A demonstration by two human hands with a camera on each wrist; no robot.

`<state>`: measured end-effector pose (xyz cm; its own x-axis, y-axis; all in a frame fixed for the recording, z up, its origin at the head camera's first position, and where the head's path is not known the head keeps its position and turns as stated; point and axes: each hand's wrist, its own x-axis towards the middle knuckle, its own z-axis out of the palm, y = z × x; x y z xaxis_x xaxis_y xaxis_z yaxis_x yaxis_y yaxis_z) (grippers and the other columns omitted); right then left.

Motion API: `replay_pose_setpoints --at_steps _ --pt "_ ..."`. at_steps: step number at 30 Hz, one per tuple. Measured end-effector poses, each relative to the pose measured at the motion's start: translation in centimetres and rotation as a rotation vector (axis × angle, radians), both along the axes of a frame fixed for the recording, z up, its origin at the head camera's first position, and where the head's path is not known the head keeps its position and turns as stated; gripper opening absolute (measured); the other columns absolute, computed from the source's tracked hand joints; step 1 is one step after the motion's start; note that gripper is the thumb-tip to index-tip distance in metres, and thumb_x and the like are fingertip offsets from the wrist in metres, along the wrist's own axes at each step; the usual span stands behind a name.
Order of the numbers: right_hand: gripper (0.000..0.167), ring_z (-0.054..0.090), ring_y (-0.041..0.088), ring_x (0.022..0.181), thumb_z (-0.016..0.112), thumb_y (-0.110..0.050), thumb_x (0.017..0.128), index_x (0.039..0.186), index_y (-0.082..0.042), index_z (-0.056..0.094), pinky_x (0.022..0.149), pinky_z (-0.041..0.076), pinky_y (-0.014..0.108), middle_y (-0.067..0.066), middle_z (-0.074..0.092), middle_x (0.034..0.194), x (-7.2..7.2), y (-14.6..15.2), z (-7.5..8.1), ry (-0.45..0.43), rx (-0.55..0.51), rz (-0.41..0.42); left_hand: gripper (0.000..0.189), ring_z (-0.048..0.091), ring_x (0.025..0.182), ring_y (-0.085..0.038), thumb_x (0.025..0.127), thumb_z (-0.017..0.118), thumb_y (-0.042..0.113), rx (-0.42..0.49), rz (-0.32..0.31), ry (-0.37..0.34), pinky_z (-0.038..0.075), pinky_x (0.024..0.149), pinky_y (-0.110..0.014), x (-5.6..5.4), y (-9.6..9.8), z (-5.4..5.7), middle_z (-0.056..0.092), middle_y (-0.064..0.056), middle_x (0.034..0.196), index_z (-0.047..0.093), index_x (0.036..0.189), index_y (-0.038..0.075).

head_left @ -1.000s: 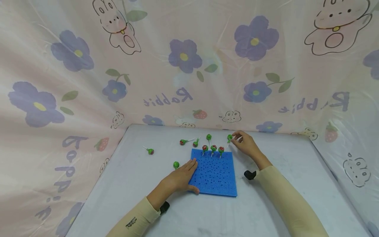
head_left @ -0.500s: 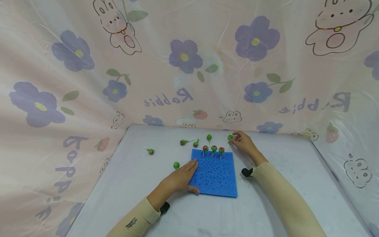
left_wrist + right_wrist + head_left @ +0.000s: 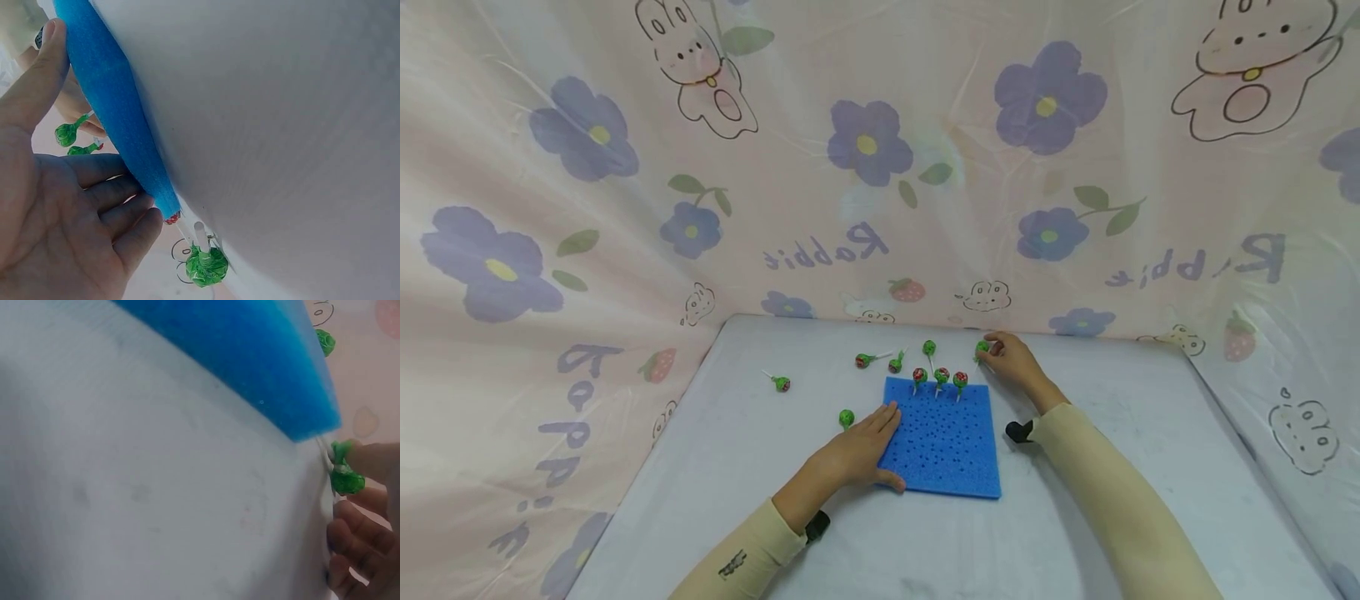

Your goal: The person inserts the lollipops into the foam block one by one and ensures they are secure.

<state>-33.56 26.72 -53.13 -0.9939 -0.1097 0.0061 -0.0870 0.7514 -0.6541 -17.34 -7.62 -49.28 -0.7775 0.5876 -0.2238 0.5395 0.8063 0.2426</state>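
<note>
A blue foam board (image 3: 942,450) dotted with small holes lies on the table, and my left hand (image 3: 859,446) rests on its left edge with straight fingers. Three lollipops with red and green wrappers, one being this lollipop (image 3: 942,377), stand upright along the board's far edge. Just beyond the board's far right corner, my right hand (image 3: 1015,362) pinches a green-wrapped lollipop (image 3: 982,348) between thumb and fingers. The right wrist view shows the thumb against this lollipop's wrapper (image 3: 348,480), its white stick pointing toward the board.
Loose lollipops lie on the white table (image 3: 700,500): one behind the board (image 3: 929,347), two at back left, including this lollipop (image 3: 863,360), another lollipop (image 3: 782,383) farther left, and a green lollipop (image 3: 846,417) beside my left hand. A printed curtain (image 3: 940,233) encloses the table.
My right hand has shifted slightly left, and its fingers have closed around the green lollipop, whose stick now tilts a little more. The left hand and board have stayed put.
</note>
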Motion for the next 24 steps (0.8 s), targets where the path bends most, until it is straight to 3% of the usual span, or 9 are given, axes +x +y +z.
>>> replay_pose_setpoints --at_steps 14,24 --pt "0.05 0.06 0.037 0.107 0.068 -0.024 0.107 0.143 0.008 0.06 0.093 0.052 0.053 0.023 0.065 0.118 -0.08 -0.24 0.31 -0.009 0.013 0.017 0.117 0.02 0.165 -0.031 0.087 0.082 0.061 0.006 0.0 -0.009 0.029 0.13 -0.044 0.11 0.03 0.36 0.019 -0.015 0.178 0.026 0.169 0.0" --pt "0.041 0.061 0.04 0.111 0.068 -0.02 0.107 0.133 0.01 0.064 0.097 0.053 0.053 0.023 0.065 0.116 0.35 0.23 0.4 -0.009 -0.052 0.013 0.116 0.021 0.165 -0.031 0.087 0.082 0.061 0.007 -0.005 -0.003 0.029 0.131 -0.043 0.13 0.01 0.43 0.02 -0.015 0.178 0.026 0.169 0.0"
